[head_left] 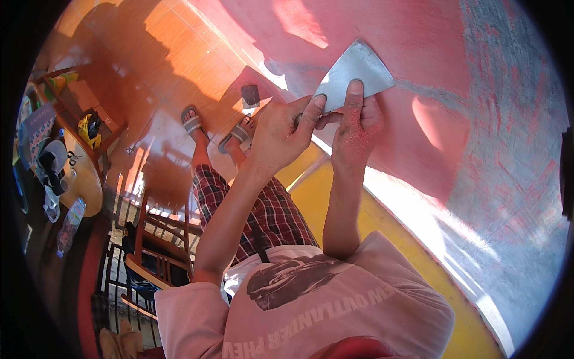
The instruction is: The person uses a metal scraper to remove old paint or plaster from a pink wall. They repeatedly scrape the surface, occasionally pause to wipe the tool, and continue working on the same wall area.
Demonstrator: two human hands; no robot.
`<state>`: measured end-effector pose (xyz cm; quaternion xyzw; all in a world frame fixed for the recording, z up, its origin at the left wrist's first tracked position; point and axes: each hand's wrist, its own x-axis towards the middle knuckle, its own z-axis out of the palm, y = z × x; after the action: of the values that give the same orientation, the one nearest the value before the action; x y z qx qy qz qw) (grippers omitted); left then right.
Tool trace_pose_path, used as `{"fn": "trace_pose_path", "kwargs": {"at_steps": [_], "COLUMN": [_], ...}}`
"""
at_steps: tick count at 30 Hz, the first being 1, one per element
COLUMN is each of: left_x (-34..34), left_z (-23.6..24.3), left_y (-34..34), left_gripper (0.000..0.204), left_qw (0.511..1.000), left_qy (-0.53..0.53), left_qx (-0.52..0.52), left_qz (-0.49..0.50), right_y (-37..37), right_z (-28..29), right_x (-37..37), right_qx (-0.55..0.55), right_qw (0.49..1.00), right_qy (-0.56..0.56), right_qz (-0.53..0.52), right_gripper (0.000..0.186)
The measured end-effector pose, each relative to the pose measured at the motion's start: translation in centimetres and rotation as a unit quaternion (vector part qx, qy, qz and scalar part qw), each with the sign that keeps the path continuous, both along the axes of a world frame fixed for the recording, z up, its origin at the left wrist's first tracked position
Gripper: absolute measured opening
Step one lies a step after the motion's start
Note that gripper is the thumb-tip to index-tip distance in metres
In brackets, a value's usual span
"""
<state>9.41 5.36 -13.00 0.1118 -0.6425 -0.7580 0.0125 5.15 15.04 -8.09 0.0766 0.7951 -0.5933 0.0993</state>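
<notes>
A putty knife with a wide, flared metal blade (pixel 353 70) is held up in front of the wall, its handle hidden among my fingers. My left hand (pixel 286 127) is closed at the blade's narrow lower end, the thumb tip against its left edge. On the other side my right hand (pixel 357 131) grips it too, with the thumb pressed flat on the face of the blade. Reddish dust speckles the right hand. Behind the knife is the pink wall (pixel 418 36), which has a rough grey patch (pixel 508 131) on its right side.
An orange tiled floor (pixel 179 36) lies to the left, with a small dark block (pixel 250 96) beyond my sandalled feet. At far left a wooden table (pixel 89 185) carries clutter, including a clear plastic bottle (pixel 72 224). A wooden chair (pixel 158 266) stands nearer.
</notes>
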Motion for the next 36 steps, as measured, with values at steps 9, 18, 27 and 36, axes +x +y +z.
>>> {"fn": "trace_pose_path", "kwargs": {"at_steps": [9, 18, 27, 36], "left_x": [0.2, 0.6, 0.0, 0.4], "left_z": [1.2, 2.7, 4.7, 5.7], "left_y": [-0.1, -0.2, 0.9, 1.3], "left_gripper": [0.038, 0.036, 0.035, 0.040], "left_qw": [1.000, 0.997, 0.993, 1.000], "left_qy": [-0.008, -0.074, -0.058, 0.001], "left_qx": [-0.009, 0.029, 0.102, 0.022], "left_qz": [-0.022, 0.002, 0.010, -0.012], "right_y": [-0.8, 0.1, -0.2, 0.5], "right_z": [0.8, 1.3, 3.6, 5.0], "right_x": [0.2, 0.7, 0.9, 0.7], "right_qx": [-0.032, -0.044, -0.029, -0.070], "right_qw": [0.994, 0.997, 0.992, 0.993], "right_qy": [0.085, 0.061, 0.085, 0.064], "right_qz": [-0.065, -0.033, -0.088, -0.063], "right_gripper": [0.034, 0.029, 0.032, 0.032]}}
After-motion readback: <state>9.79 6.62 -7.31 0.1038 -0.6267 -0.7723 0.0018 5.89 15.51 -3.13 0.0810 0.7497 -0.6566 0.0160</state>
